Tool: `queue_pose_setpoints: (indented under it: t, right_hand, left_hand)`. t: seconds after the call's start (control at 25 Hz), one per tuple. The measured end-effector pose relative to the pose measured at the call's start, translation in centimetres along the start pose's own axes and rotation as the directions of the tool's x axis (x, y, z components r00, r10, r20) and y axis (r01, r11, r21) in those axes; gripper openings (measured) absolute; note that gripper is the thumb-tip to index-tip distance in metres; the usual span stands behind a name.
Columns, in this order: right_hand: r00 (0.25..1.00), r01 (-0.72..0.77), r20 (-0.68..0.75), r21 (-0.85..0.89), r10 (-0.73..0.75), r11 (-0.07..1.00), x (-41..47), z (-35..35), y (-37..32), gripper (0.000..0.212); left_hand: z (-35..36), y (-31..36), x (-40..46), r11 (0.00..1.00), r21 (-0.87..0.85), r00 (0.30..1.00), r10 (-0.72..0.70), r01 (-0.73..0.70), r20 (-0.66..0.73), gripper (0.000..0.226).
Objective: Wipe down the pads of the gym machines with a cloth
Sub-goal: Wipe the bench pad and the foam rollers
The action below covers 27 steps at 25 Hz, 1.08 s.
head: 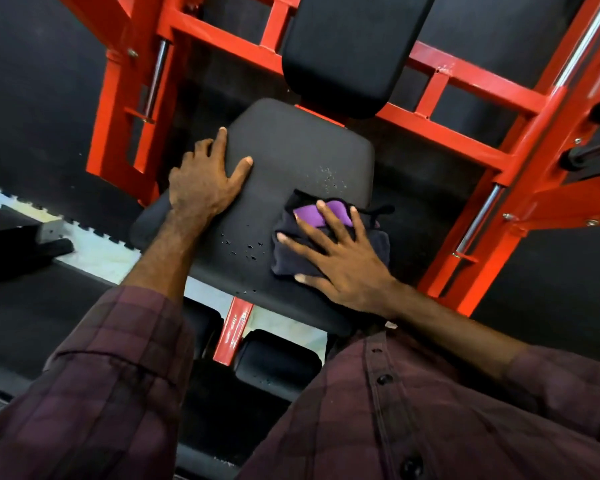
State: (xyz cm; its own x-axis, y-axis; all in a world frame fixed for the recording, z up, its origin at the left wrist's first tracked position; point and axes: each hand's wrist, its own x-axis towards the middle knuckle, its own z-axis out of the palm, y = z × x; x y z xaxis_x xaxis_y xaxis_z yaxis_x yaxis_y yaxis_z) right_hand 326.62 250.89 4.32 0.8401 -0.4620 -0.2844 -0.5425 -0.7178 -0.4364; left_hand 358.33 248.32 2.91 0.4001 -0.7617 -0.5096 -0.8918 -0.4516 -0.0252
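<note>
Right hand flat, fingers spread on cloth; left hand open-fingered on seat pad edge.

Dim, even light; sharp centre, wide-angle bending at edges, slight blur low.

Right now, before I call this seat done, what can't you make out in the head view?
- Black seat pad under the folded dark cloth with the purple patch: covered by cloth and right hand.
- Seat's near edge: hidden by the plaid shirt.
- Black back pad: top cut off by frame edge.
- Left hand palm contact: hidden.
</note>
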Motion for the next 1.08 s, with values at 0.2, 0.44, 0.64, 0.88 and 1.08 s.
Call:
queue_pose_setpoints:
  t: [0.2, 0.44, 0.64, 0.88, 1.08]
  right_hand:
    - [0.978, -0.206, 0.021, 0.025, 0.206, 0.978, 2.4, -0.4, 3.0, 0.065]
    - [1.000, -0.007, 0.007, 0.003, 0.007, 1.000, 0.1, -0.1, 4.4, 0.066]
    - [0.962, -0.270, 0.052, 0.053, 0.267, 0.961, 5.1, -0.7, 2.9, 0.064]
    - [0.992, -0.122, -0.003, 0.112, 0.123, 0.986, 1.2, -0.1, 7.4, 0.063]
    - [0.987, -0.153, -0.023, 0.175, 0.160, 0.973, 4.3, 0.1, 4.4, 0.062]
  left_hand:
    - [-0.1, 0.3, 0.0, 1.000, 0.000, 0.999, 0.019, -0.019, -0.035, 0.085]
    - [-0.2, 0.3, 0.2, 1.000, 0.003, 0.999, 0.029, -0.029, -0.039, 0.085]
    - [0.2, 0.2, 0.1, 1.000, 0.021, 0.999, 0.012, -0.012, -0.043, 0.085]
    - [-0.1, 0.3, 0.2, 1.000, 0.014, 1.000, 0.021, -0.021, -0.023, 0.085]
    - [0.1, 0.1, 0.2, 0.999, 0.029, 0.999, 0.020, -0.019, -0.030, 0.085]
